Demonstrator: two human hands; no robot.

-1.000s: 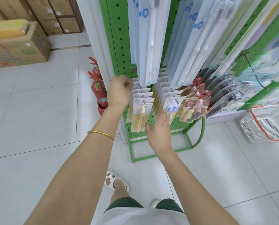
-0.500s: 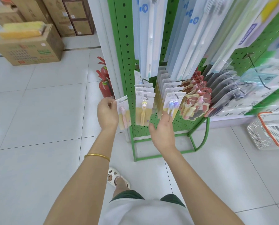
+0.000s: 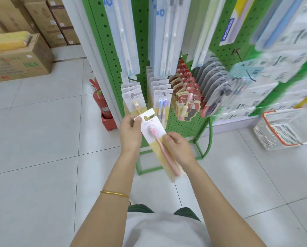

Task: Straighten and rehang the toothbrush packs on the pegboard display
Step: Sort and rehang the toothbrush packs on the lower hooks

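Pink brush under a clear blister, on a card that is white at the top and yellow below: that's the pack (image 3: 160,145). It is off the pegs, held in both hands in front of the low part of the pegboard (image 3: 183,125). The hang tab with its hook slot points up and slightly left toward the display, and the handle end runs down and right toward the person. So the long axis lies on a diagonal, printed face to the camera. The left hand (image 3: 130,134) pinches the top left corner, thumb on the card just below the tab. The right hand (image 3: 178,148) curls round the right edge at mid-length. Just above, hung packs (image 3: 134,100) sit on their pegs.
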